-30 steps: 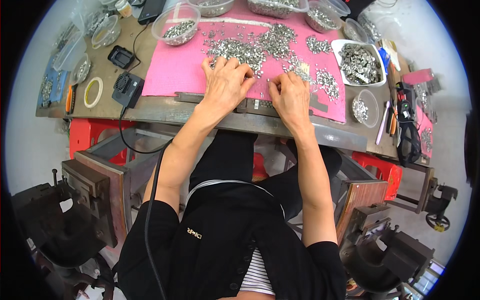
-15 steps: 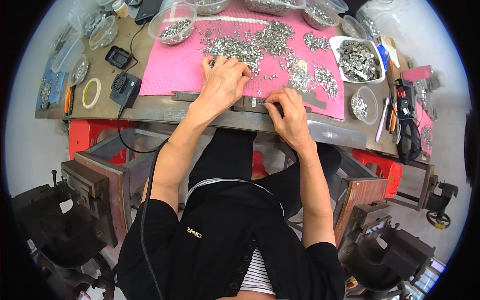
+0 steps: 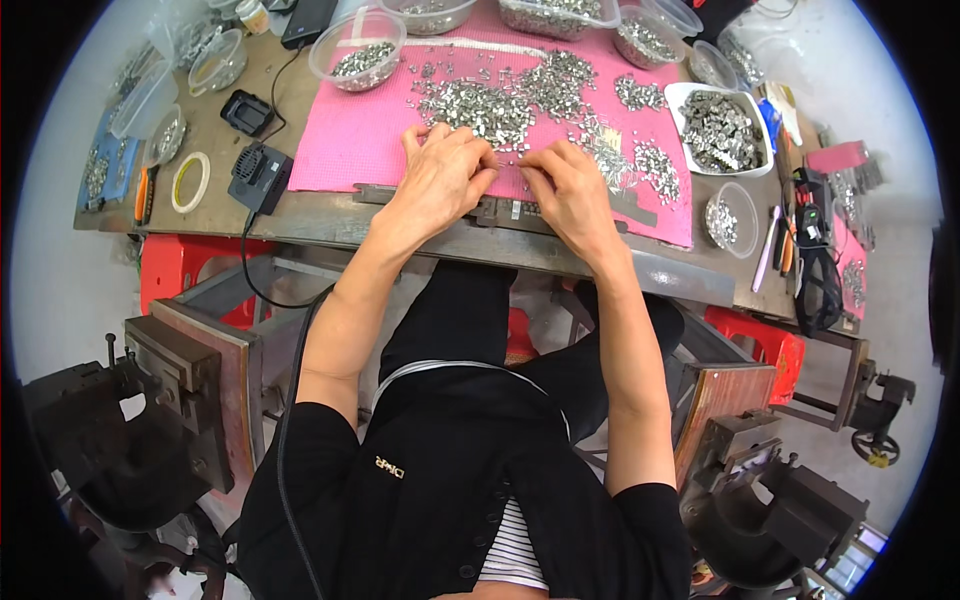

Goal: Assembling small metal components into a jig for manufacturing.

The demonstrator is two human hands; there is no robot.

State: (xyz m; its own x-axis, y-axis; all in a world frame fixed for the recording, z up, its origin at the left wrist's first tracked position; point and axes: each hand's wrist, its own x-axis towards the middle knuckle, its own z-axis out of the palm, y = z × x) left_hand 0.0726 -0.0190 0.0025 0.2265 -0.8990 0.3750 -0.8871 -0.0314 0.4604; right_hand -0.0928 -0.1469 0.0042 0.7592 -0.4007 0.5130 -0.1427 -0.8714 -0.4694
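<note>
My left hand point(image 3: 445, 175) is at the near edge of a heap of small shiny metal pieces point(image 3: 490, 112), its fingers curled and the thumb close to the index finger. Facing it, my right hand point(image 3: 572, 195) has thumb and index finger drawn together in a pinch. A few tiny pieces show in the narrow gap between the hands; what either pinch holds is too small to make out. Below the fingertips, a dark metal bar point(image 3: 487, 211) runs along the table's front edge, with a small light piece sitting in it. A cluster of thin metal pins point(image 3: 612, 165) lies beyond my right hand.
A pink mat point(image 3: 345, 150) covers the table's middle. Clear plastic tubs point(image 3: 357, 82) of metal parts line the back. To the right stand a white tray point(image 3: 672, 92) of parts and a small clear cup point(image 3: 746, 235). A black charger point(image 3: 260, 178) and tape roll point(image 3: 205, 183) lie left.
My right hand has lifted off the metal bar and moved forward and left, toward my left hand. The left hand stays by the heap; the whole view has shifted slightly.
</note>
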